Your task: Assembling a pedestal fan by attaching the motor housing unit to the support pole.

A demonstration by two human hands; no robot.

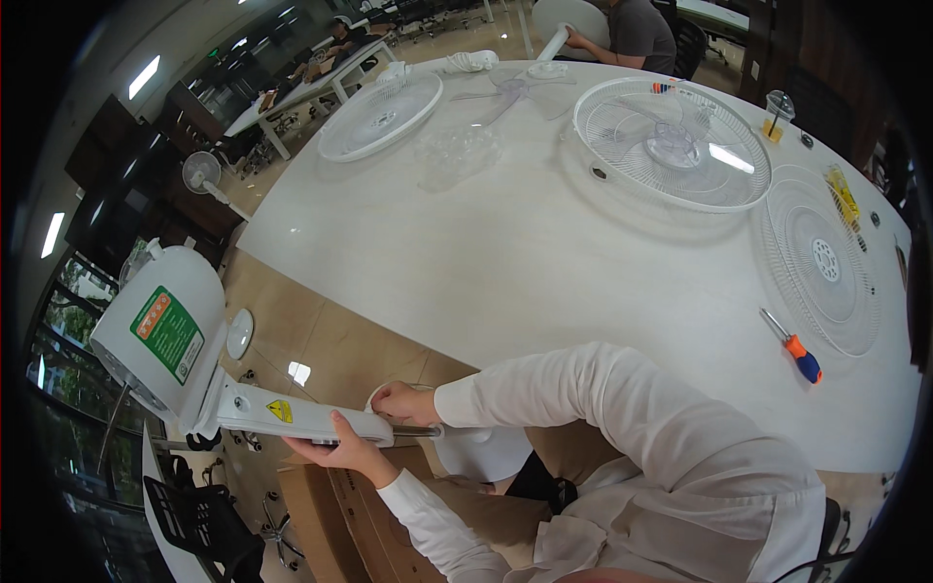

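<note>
A white pedestal fan without its grilles lies tilted across my lap. Its motor housing (pixel 199 291) carries a green label and points to the left. My left hand (pixel 352 455) is closed around the fan's neck (pixel 311 416) from below, thumb on top. A metal pole (pixel 416 430) comes out of the neck's lower end toward a white base (pixel 481 453) by my legs. My right hand (pixel 403 401) has its fingers curled together just beyond the neck, beside the pole. A pale curved edge shows at its fingertips; what it pinches is unclear.
The white table (pixel 437 253) bears a fan grille (pixel 381 119), clear blades (pixel 513 89), a plastic bag (pixel 459 154), a grille with blades (pixel 671 146), another grille (pixel 821 262), a screwdriver (pixel 795 350) and a cup (pixel 777 115). Cardboard (pixel 326 525) stands below my hands. A co-worker (pixel 632 34) sits opposite.
</note>
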